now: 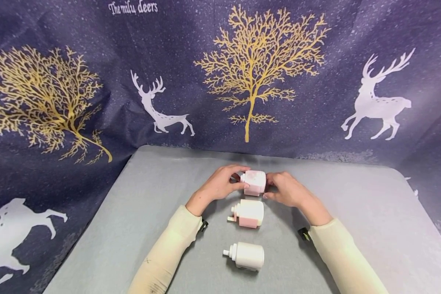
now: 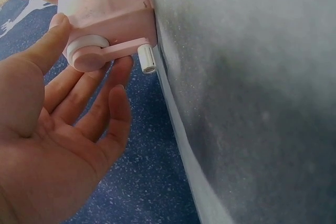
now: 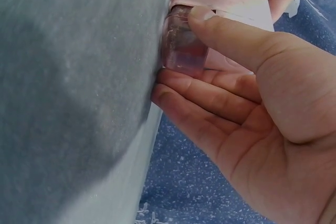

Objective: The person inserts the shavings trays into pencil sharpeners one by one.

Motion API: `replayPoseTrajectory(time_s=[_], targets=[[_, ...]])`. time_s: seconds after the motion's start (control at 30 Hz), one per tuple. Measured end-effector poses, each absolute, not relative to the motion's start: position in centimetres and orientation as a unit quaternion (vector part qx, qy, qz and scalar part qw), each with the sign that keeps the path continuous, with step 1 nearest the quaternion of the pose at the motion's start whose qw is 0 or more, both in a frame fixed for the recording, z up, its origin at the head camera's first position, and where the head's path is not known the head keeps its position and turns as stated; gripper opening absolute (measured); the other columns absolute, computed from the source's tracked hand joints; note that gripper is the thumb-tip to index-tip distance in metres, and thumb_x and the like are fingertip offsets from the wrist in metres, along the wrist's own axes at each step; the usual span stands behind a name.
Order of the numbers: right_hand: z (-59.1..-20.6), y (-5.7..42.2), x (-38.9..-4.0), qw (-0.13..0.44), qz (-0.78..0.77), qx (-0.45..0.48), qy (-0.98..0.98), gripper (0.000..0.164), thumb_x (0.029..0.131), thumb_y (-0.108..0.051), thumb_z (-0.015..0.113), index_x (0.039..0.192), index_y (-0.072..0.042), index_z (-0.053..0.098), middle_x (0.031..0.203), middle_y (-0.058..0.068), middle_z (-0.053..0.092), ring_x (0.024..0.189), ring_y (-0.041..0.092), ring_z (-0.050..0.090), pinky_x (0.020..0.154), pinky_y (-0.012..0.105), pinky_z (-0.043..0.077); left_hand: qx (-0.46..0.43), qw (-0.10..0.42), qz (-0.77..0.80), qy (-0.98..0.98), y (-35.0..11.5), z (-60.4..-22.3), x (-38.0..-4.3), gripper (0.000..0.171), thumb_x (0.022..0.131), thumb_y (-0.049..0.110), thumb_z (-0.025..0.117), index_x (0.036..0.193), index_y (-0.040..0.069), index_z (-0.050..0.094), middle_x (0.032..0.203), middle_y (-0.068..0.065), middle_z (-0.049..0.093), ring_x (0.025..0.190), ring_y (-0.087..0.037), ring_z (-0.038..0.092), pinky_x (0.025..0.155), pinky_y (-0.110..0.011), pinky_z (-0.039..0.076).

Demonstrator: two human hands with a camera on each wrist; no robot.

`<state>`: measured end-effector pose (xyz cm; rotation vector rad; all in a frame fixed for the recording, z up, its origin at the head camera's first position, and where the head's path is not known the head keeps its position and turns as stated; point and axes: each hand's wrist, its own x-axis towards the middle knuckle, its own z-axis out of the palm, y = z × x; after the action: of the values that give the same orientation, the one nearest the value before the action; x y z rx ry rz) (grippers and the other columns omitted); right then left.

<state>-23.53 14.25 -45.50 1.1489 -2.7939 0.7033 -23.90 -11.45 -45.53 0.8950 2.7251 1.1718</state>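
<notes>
A pink crank pencil sharpener [image 1: 255, 182] lies between my two hands at the far part of the table. My left hand [image 1: 224, 182] grips its crank side, thumb on the body and fingers around the far edge. The crank arm and its white knob [image 2: 147, 59] show in the left wrist view. My right hand [image 1: 287, 188] pinches the sharpener's see-through shavings drawer [image 3: 185, 45] between thumb and fingers, at the end opposite the crank. Dark residue shows inside the drawer, which sits against the pink body.
Nearer on the grey table [image 1: 132, 228] lie a white-and-pink sharpener [image 1: 250, 210] and a white sharpener [image 1: 250, 255], in a column with the held one. A dark blue cloth [image 1: 220, 81] with trees and deer hangs behind the table's back edge.
</notes>
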Motion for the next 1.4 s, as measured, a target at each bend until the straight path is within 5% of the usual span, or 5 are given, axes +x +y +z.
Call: replayPoseTrajectory(time_s=[1.4], targets=[[-46.12, 13.34, -23.37, 0.045, 0.255, 0.323, -0.910, 0.042, 0.069, -0.021, 0.088, 0.099, -0.006, 0.062, 0.084, 0.002, 0.068, 0.077, 0.021, 0.065, 0.068, 0.035, 0.055, 0.306, 0.017, 0.374, 0.876, -11.36, -45.56, -23.89, 0.057, 0.088, 0.033, 0.071, 0.139, 0.013, 0.055, 0.133, 0.004, 0.056, 0.095, -0.010, 0.062, 0.085, -0.033, 0.054]])
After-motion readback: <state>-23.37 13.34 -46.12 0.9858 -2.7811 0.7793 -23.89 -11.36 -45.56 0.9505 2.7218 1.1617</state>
